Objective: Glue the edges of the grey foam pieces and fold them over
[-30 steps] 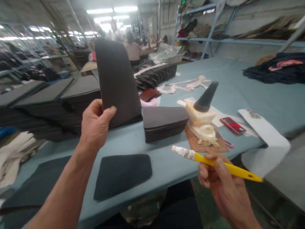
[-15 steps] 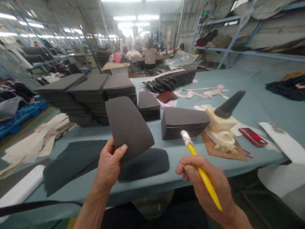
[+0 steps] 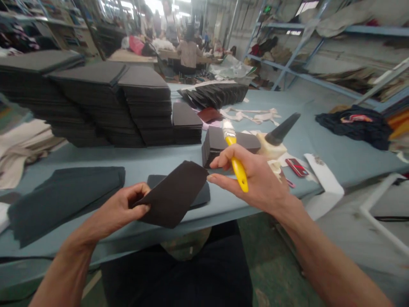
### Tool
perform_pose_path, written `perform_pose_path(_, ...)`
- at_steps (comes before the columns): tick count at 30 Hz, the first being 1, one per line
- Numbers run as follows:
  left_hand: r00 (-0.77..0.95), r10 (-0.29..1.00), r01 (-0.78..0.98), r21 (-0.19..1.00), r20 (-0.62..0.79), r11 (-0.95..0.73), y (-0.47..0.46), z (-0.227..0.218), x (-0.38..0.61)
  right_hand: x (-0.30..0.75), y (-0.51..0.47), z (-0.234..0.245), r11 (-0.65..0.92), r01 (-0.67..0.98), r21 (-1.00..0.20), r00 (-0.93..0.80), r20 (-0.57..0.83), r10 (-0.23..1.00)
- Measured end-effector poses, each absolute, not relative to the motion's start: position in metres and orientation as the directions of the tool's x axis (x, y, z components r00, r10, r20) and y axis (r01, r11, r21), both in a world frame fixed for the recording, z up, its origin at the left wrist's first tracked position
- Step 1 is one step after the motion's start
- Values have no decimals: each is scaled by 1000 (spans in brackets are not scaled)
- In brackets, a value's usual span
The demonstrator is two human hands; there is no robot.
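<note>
My left hand point(image 3: 123, 207) pinches the left end of a dark brown-grey panel point(image 3: 177, 196), held tilted above the table's front edge. In my right hand point(image 3: 255, 179) is a yellow-handled paintbrush point(image 3: 236, 164), its whitish bristles pointing up and away from me. The right thumb and a fingertip come to the panel's far right corner; whether they grip it I cannot tell. Beneath the panel, partly covered, lies a dark green-grey piece point(image 3: 201, 196). A short stack of dark panels point(image 3: 211, 147) sits just beyond my right hand, which hides part of it.
Tall stacks of dark panels point(image 3: 143, 106) stand at the back left. Dark green-grey fabric point(image 3: 70, 192) lies at the left. A pale container point(image 3: 271, 147) with a black cone-shaped piece point(image 3: 283, 128) and a red phone point(image 3: 297, 167) are at the right. People work further back.
The panel has been lowered and turned, its right corner now at my right hand. My right hand has moved up and left with the brush, now pointing more upright. The view has shifted.
</note>
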State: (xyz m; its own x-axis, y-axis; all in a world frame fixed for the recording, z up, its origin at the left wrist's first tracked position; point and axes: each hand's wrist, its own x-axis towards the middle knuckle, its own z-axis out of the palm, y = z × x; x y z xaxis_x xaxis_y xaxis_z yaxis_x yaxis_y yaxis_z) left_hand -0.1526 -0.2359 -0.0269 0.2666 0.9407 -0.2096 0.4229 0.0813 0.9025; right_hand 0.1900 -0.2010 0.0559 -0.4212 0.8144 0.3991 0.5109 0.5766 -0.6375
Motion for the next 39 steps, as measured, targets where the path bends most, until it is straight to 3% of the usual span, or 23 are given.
perform_pose_path(15,315,931,254,961,-185,106,-241,-34,-154,159,-197,55,648,462,-606,-586,339,736)
perform_pose_path(18,241,954,14,984,-177,179,-246,-48,-154,159,-198,58,656,434,-617,-528,416,740)
perform_pose_path(22,35,988,-353,923,-153,156,-258,-64,-138,162,-199,52,638,443,-630,-333,545,769)
perform_pose_path(26,-160,969,-485,870,-190,91,-267,-68,-116,163,-203,29,585,481,-653,-146,598,788)
perform_pose_path(31,-298,944,-438,899,-141,-5,-264,-70,-106,153,-209,-2,566,484,-667,24,657,754)
perform_pose_path(35,-508,848,-164,950,149,-265,-250,-60,-115,144,-212,-12,594,499,-631,78,715,695)
perform_pose_path(37,-523,811,-57,939,262,-340,-244,-46,-122,142,-212,-12,595,533,-602,67,731,679)
perform_pose_path(39,-484,733,177,874,478,-452,-240,-30,-130,142,-213,-11,578,569,-586,56,728,683)
